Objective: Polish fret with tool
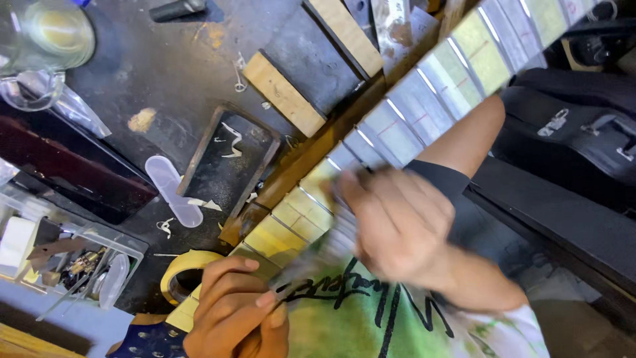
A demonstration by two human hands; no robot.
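Tape roll [187, 270] left of fretboard [424, 99], tray [228, 159] beyond.

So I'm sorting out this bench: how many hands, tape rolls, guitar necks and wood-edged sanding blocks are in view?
Hands: 2, left hand and right hand
Tape roll: 1
Guitar neck: 1
Wood-edged blocks: 2, large and small
Total: 6

right hand [397, 225] blurred, grip on neck [424, 113] unclear.
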